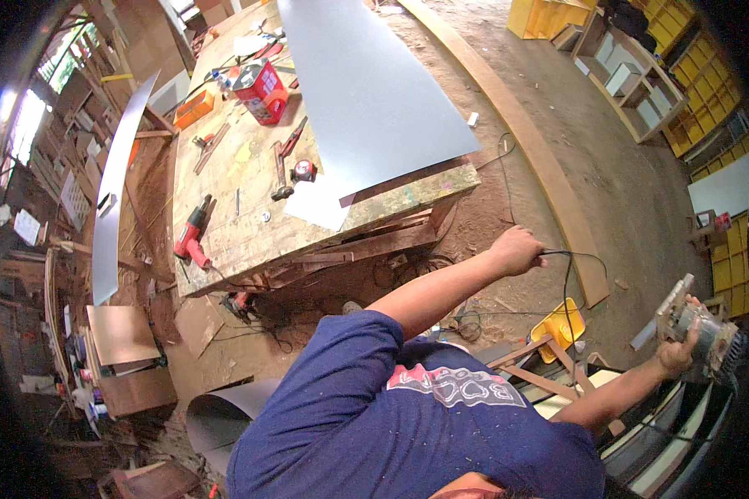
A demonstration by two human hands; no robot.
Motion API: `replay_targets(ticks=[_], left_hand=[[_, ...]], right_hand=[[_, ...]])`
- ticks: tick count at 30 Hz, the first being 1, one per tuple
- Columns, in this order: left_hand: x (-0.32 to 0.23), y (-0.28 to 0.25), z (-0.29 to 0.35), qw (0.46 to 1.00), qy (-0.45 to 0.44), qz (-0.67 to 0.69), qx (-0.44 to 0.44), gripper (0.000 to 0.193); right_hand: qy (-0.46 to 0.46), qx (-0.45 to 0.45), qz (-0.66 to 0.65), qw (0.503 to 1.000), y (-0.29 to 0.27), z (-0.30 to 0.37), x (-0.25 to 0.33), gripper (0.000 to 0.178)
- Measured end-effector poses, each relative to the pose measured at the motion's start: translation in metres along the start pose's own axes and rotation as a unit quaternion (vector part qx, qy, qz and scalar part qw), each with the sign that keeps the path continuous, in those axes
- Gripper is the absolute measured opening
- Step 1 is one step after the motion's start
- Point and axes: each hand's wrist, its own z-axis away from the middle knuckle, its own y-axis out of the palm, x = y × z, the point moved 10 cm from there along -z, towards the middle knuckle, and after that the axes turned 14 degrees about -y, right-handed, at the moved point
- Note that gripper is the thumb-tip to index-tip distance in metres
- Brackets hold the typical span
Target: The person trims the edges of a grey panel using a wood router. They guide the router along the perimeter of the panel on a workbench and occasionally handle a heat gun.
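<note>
My left hand (518, 251) is closed around a thin black power cord (569, 283), arm stretched forward past the workbench corner. The cord trails to the right and hangs down in a loop. At the far right, my right hand (678, 356) grips a grey handheld power tool (707, 337) with a flat metal plate; its exact kind is unclear. Below that tool stand long dark and pale panels (666, 449). A yellow plastic container (559, 326) lies on the ground between my arms, beside wooden strips (549, 384).
The wooden workbench (250, 241) carries a grey sheet (374, 91) overhanging its edge, a red tin (260, 93), a hammer (281, 170) and a red pistol-shaped power tool (193, 233). A long board (524, 125) lies on the ground. Cables (466, 324) tangle near the bench.
</note>
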Motion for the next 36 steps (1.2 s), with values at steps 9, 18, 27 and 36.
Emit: replay_targets(ticks=[9,18,27,36], left_hand=[[0.144,0.092,0.072,0.948,-0.262,0.057,0.173,0.050],[0.292,-0.052,0.341,0.901,-0.420,0.093,-0.053,0.053],[0.331,-0.045,0.529,0.785,-0.606,0.079,-0.103,0.055],[0.355,-0.029,0.390,0.811,-0.582,0.011,0.054,0.059]], right_hand=[[0.011,0.053,-0.056,0.997,0.073,0.058,-0.009,0.052],[-0.141,0.101,0.227,0.958,0.075,-0.014,0.066,0.052],[-0.074,0.017,0.063,0.995,0.125,-0.025,0.022,0.057],[-0.074,0.008,0.129,0.989,0.131,-0.014,0.012,0.065]])
